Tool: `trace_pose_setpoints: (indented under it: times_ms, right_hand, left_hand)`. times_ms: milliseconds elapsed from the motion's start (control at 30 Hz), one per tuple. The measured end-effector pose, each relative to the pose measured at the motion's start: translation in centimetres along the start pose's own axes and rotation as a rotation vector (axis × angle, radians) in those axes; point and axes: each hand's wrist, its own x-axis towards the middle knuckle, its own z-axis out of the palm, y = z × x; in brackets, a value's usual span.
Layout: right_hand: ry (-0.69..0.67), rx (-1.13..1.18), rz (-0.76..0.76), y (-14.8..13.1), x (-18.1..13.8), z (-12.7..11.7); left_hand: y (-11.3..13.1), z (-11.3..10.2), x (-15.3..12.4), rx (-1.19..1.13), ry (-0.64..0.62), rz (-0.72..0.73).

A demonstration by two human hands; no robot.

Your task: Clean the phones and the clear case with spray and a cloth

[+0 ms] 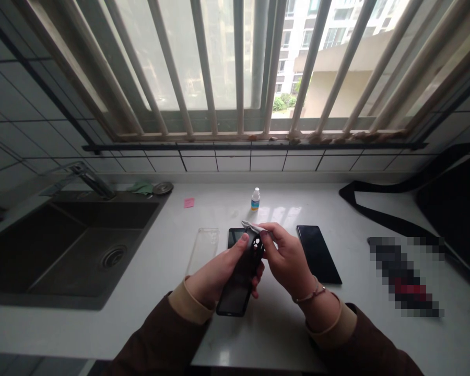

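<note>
Left hand (215, 277): curled closed around a black phone (238, 284), held tilted above the white counter (141, 326), top end offered to the right hand (288, 261). Right hand: pinched a white cloth (251, 226) against that end. Beside them: clear phone case (202, 250), dark phone (318, 254), small bottle (255, 200).

Cloth (250, 225) mostly hidden behind fingers (272, 232)

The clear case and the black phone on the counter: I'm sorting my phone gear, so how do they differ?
The clear phone case is see-through, while the black smartphone is opaque with a glossy dark face. The case lies just beyond the left hand, whereas the smartphone lies beside the right hand. Both are rounded rectangles lying flat on the white counter.
</note>
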Motion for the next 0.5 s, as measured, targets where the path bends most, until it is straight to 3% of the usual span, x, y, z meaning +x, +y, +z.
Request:
trace_pose_setpoints:
  times_ms: [333,500]
  right_hand:
    - [0.057,-0.065,-0.221,-1.3,0.0,-0.2]
    - [0.069,-0.126,-0.336,-1.2,0.1,-0.2]
  left_hand:
    - [-0.8,-1.4,0.6,0.035,0.031,0.015]
    - [-0.7,-1.2,0.7,0.039,0.066,0.122]
